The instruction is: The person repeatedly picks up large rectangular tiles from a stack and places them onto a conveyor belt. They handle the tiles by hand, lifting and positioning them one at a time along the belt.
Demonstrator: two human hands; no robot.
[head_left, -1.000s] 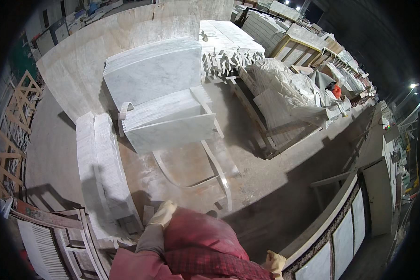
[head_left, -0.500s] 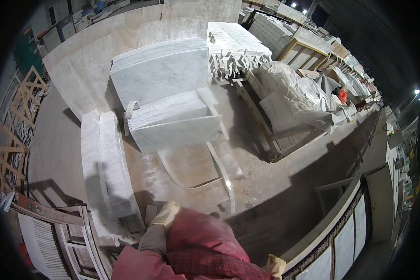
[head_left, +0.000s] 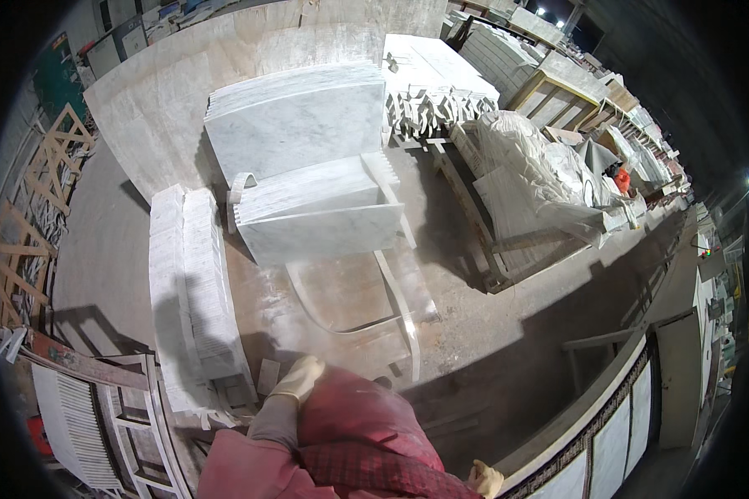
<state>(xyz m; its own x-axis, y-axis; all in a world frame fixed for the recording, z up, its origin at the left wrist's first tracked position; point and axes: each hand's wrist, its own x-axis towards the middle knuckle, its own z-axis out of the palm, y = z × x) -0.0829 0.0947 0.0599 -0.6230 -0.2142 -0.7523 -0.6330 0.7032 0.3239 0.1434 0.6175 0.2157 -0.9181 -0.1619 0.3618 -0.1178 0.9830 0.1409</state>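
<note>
My left hand (head_left: pixel 298 378), in a pale work glove, hangs low beside my red-clothed body and holds nothing that I can see. It is just right of a long stack of white marble strips (head_left: pixel 193 291) standing on the dusty floor. My right hand (head_left: pixel 484 479), also gloved, shows only partly at the bottom edge, close to a tiled panel edge (head_left: pixel 595 420); its fingers are hidden. Ahead of me, white marble slabs (head_left: pixel 316 220) lean stacked over a flat curved piece of stone (head_left: pixel 349 291).
A bigger grey-white slab stack (head_left: pixel 295 121) stands behind. Plastic-wrapped stone on a wooden pallet (head_left: pixel 541 179) is at the right. Wooden frames (head_left: pixel 33 216) line the left, and a slatted rack (head_left: pixel 100 416) sits at the lower left. More slabs (head_left: pixel 437 79) lie farther back.
The view has shifted slightly, with the slabs sliding a little lower and to the right. My left hand stays in nearly the same spot by my side.
</note>
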